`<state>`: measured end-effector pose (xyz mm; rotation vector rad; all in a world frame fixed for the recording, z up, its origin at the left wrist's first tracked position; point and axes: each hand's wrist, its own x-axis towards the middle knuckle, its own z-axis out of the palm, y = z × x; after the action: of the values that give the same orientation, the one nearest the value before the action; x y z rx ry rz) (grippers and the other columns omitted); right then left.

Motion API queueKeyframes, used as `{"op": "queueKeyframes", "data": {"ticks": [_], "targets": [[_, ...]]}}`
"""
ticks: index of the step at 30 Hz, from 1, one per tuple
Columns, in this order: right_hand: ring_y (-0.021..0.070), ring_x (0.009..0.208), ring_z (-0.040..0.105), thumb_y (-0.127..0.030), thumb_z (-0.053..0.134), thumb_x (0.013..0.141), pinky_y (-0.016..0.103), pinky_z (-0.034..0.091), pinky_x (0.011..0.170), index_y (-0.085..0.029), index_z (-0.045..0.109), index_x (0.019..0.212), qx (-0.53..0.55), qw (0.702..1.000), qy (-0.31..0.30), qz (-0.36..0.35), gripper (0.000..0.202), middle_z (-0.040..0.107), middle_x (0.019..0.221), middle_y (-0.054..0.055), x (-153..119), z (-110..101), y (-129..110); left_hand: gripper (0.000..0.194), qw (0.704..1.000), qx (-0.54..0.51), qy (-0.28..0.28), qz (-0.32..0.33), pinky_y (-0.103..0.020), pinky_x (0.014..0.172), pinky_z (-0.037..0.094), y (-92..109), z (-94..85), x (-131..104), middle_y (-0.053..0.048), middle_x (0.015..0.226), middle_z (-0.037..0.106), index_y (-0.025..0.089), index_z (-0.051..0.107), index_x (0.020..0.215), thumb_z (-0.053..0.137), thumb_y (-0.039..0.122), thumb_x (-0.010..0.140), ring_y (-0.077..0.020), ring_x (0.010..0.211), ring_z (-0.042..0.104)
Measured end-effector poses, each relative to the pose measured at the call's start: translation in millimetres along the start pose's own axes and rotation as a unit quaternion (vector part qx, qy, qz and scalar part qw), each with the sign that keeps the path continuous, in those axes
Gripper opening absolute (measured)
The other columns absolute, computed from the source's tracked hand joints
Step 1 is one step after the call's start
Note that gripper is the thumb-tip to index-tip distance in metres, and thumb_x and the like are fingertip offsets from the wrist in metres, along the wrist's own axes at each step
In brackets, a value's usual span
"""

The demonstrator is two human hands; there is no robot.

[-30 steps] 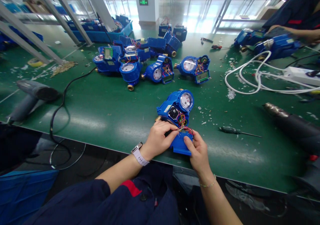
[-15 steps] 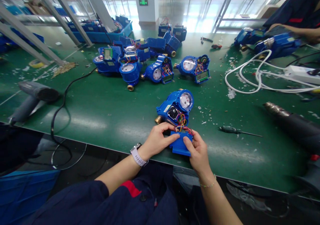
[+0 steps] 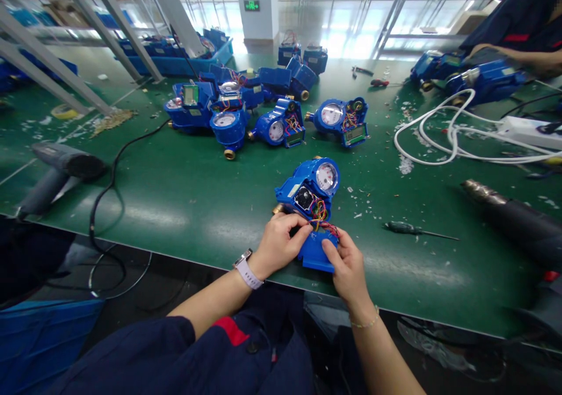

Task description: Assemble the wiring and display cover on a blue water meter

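A blue meter (image 3: pixel 287 189) with a round dial lies near the front edge of the green table, its compartment open. Coloured wires (image 3: pixel 320 210) run from it to a blue cover (image 3: pixel 317 253). My right hand (image 3: pixel 346 263) grips the cover's right side, thumb on top. At the upper left corner of the cover, my left hand (image 3: pixel 283 240) is closed, thumb and index finger pinched together by the wires. What exactly lies between those fingertips is too small to make out.
More blue meters (image 3: pixel 226 123) stand behind. A screwdriver (image 3: pixel 401 227) and a heat gun (image 3: pixel 518 213) lie right; another heat gun (image 3: pixel 65 161) is left. White cable (image 3: pixel 432 156) loops near a person's arm (image 3: pixel 504 52).
My left thumb has moved off the cover's top and up to the wires, closing against the index finger. My right hand and the meter have stayed nearly still.
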<state>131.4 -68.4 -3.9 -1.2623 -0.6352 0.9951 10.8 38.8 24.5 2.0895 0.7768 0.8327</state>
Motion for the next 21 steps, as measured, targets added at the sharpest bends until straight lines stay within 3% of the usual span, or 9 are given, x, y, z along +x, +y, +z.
{"op": "queueKeyframes", "data": {"ticks": [6, 10, 12, 15, 21], "targets": [[0.024, 0.096, 0.066, -0.049, 0.069, 0.081, 0.038, 0.055, 0.087, -0.02, 0.056, 0.115, -0.007, 1.0, -0.005, 0.002, 0.046, 0.068, 0.109, 0.007, -1, -1, 2, 0.027, 0.994, -0.07, -0.044, -0.072, -0.024, 0.064, 0.043, 1, -7.5, 3, 0.0, 0.072, 0.069, 0.016, 0.065, 0.075, 0.051, 0.03, 0.093, -0.013, 0.065, 0.06], [0.024, 0.1, 0.065, -0.046, 0.067, 0.083, 0.038, 0.055, 0.087, -0.022, 0.056, 0.116, -0.022, 1.0, -0.007, -0.003, 0.043, 0.067, 0.113, 0.007, -1, -1, 2, 0.021, 0.99, -0.089, -0.09, -0.058, -0.025, 0.071, 0.048, 0, -11.4, 2, -0.002, 0.083, 0.072, 0.016, 0.069, 0.085, 0.057, 0.032, 0.089, -0.0158, 0.076, 0.064], [0.0237, 0.098, 0.065, -0.046, 0.067, 0.084, 0.038, 0.055, 0.086, -0.022, 0.056, 0.116, -0.034, 0.999, -0.005, -0.008, 0.042, 0.067, 0.113, 0.006, -1, -1, 1, 0.016, 0.991, -0.092, -0.08, -0.045, -0.027, 0.076, 0.049, 0, -10.3, 1, -0.004, 0.087, 0.074, 0.016, 0.07, 0.087, 0.064, 0.03, 0.085, -0.0177, 0.08, 0.066], [0.0245, 0.096, 0.066, -0.049, 0.066, 0.082, 0.039, 0.055, 0.085, -0.022, 0.057, 0.115, -0.039, 0.999, -0.004, -0.003, 0.043, 0.068, 0.111, 0.007, -1, 1, -1, 0.019, 0.992, -0.094, -0.059, -0.058, -0.026, 0.07, 0.049, -1, -7.5, 1, -0.004, 0.079, 0.073, 0.016, 0.071, 0.08, 0.061, 0.031, 0.087, -0.0165, 0.072, 0.065], [0.0261, 0.101, 0.065, -0.05, 0.066, 0.083, 0.044, 0.053, 0.093, -0.021, 0.055, 0.115, -0.035, 0.999, -0.011, 0.006, 0.044, 0.067, 0.112, 0.008, 0, 0, -2, 0.028, 0.983, -0.132, -0.075, -0.099, -0.026, 0.067, 0.048, -5, -5.9, 8, -0.003, 0.076, 0.073, 0.015, 0.07, 0.075, 0.054, 0.032, 0.09, -0.0151, 0.069, 0.063]]}}
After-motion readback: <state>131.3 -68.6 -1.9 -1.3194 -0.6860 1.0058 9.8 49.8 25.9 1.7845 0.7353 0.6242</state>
